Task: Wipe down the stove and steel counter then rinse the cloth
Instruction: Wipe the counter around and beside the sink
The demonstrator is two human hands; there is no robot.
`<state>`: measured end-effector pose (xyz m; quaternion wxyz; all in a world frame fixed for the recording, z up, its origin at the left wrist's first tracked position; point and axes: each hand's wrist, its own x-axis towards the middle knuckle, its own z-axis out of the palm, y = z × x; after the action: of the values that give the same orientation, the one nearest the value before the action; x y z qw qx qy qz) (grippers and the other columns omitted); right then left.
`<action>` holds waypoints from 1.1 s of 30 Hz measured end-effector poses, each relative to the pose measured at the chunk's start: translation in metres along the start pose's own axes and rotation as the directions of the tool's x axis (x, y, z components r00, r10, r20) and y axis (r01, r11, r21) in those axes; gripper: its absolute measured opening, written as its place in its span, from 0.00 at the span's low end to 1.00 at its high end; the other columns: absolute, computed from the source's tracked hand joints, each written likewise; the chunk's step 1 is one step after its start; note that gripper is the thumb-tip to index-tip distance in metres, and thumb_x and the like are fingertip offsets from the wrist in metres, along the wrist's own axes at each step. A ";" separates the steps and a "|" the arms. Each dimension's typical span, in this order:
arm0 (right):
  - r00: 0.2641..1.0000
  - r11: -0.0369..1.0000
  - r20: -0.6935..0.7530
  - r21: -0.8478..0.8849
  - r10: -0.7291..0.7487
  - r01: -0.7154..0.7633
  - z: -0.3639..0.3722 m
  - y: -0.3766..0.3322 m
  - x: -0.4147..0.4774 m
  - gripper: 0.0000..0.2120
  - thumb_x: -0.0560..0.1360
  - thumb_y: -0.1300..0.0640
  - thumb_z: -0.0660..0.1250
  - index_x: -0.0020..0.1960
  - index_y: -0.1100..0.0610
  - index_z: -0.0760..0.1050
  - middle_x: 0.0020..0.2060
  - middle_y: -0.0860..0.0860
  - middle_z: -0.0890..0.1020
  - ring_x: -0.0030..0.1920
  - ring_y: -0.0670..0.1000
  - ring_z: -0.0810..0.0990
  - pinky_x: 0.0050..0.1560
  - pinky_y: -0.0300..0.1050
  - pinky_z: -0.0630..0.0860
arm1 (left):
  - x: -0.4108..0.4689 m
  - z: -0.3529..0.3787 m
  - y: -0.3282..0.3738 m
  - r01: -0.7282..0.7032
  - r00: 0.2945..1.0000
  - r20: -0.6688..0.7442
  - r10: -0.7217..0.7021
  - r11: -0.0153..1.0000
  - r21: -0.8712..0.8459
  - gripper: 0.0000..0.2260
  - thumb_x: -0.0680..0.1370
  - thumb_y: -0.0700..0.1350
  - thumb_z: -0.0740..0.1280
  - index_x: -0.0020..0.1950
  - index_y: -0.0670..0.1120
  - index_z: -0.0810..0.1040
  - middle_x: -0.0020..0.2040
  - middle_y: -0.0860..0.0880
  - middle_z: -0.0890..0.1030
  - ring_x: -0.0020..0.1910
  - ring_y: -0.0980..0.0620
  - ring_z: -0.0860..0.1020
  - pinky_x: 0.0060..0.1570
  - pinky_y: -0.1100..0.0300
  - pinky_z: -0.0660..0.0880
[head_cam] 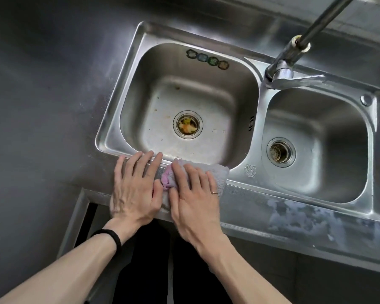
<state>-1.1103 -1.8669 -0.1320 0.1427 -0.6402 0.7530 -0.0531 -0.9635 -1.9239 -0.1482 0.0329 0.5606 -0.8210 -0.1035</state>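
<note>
Spanning nearly the whole view, the brushed-steel tabletop [42,106] carries a double-bowl sink [127,88], its left drain holding food scraps. On the sink's near rim lies the cloth [219,174], a soft, nubbly lavender rag, long axis along the rim. The right hand [193,194] presses it flat, fingers [180,172] spread, not clenched; the left hand [134,189] rests open just beside, thumb touching it. The basin lies straight ahead of the fingertips, so rinsing likely means pushing forward.
</note>
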 end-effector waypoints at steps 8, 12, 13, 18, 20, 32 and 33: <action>0.977 0.975 -0.008 -0.060 0.214 -0.214 -0.036 0.132 -0.050 0.25 0.82 0.48 0.53 0.77 0.52 0.67 0.67 0.53 0.73 0.64 0.59 0.72 0.72 0.61 0.67 | 0.001 0.000 0.001 -0.003 1.000 0.000 0.003 1.000 0.019 0.28 0.75 0.52 0.60 0.76 0.47 0.74 0.73 0.46 0.75 0.72 0.40 0.72 0.80 0.39 0.54; 0.923 0.921 -0.049 -0.067 0.381 -0.384 -0.033 0.129 -0.051 0.25 0.80 0.50 0.52 0.75 0.54 0.69 0.67 0.55 0.73 0.64 0.63 0.72 0.73 0.65 0.63 | 0.002 0.001 0.002 0.006 1.000 0.020 -0.006 1.000 0.020 0.28 0.76 0.53 0.60 0.76 0.47 0.74 0.73 0.45 0.75 0.72 0.40 0.72 0.81 0.39 0.54; 0.916 0.914 -0.061 -0.065 0.396 -0.400 -0.029 0.116 -0.050 0.26 0.80 0.50 0.52 0.76 0.55 0.68 0.67 0.55 0.73 0.66 0.63 0.71 0.74 0.66 0.62 | 0.002 0.000 0.002 0.005 1.000 0.024 -0.006 1.000 0.023 0.28 0.76 0.53 0.60 0.75 0.46 0.74 0.73 0.45 0.75 0.72 0.40 0.72 0.81 0.39 0.54; 0.978 0.979 0.072 -0.064 0.196 -0.192 -0.003 0.025 -0.029 0.33 0.80 0.47 0.49 0.84 0.54 0.55 0.80 0.55 0.63 0.81 0.58 0.60 0.80 0.62 0.52 | 0.001 -0.002 0.002 0.006 0.999 0.039 -0.007 0.999 0.034 0.29 0.75 0.53 0.61 0.76 0.46 0.74 0.74 0.44 0.75 0.72 0.39 0.72 0.81 0.38 0.53; 0.989 0.991 0.067 -0.038 0.133 -0.131 0.008 -0.009 -0.022 0.34 0.80 0.46 0.51 0.84 0.54 0.52 0.83 0.54 0.57 0.83 0.57 0.55 0.79 0.61 0.50 | 0.001 -0.001 0.003 0.003 1.000 0.018 -0.004 0.999 0.033 0.29 0.74 0.52 0.61 0.75 0.46 0.75 0.74 0.44 0.76 0.72 0.38 0.73 0.80 0.37 0.55; 0.993 0.990 0.085 -0.120 0.081 -0.071 -0.004 0.094 -0.071 0.33 0.83 0.46 0.47 0.85 0.55 0.43 0.84 0.53 0.46 0.84 0.53 0.45 0.82 0.59 0.46 | 0.000 0.001 0.001 0.004 1.000 -0.006 -0.004 1.000 -0.020 0.26 0.76 0.53 0.59 0.73 0.47 0.76 0.72 0.46 0.76 0.71 0.41 0.71 0.81 0.41 0.51; 0.988 0.987 0.093 -0.119 0.122 -0.111 -0.012 0.117 -0.080 0.33 0.83 0.46 0.45 0.85 0.54 0.42 0.84 0.53 0.45 0.84 0.52 0.44 0.82 0.59 0.46 | 0.000 0.000 0.002 0.011 1.000 0.002 -0.011 1.000 -0.025 0.26 0.76 0.53 0.59 0.72 0.47 0.76 0.72 0.45 0.76 0.71 0.40 0.71 0.81 0.41 0.51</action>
<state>-1.2131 -1.7690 -0.1395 0.1463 -0.6041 0.7828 0.0305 -0.9649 -1.9229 -0.1480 0.0388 0.5644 -0.8166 -0.1145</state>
